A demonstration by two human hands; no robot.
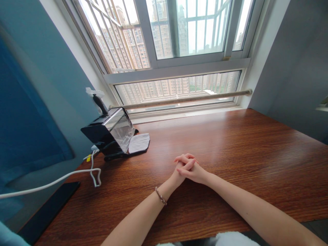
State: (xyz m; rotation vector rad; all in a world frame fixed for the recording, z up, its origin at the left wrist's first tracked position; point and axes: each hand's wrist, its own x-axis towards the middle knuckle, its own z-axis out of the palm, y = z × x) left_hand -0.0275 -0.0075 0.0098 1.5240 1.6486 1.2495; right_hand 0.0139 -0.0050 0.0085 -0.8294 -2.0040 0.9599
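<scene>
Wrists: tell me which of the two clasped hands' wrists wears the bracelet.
The left hand has it: a thin beaded bracelet circles its wrist. The right hand, fingers interlaced with it on the wooden desk, has a bare wrist.

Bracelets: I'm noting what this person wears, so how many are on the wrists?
1. A beaded bracelet sits on the left wrist, behind the left hand, which is clasped with the right hand on the wooden table. The right wrist looks bare.
</scene>
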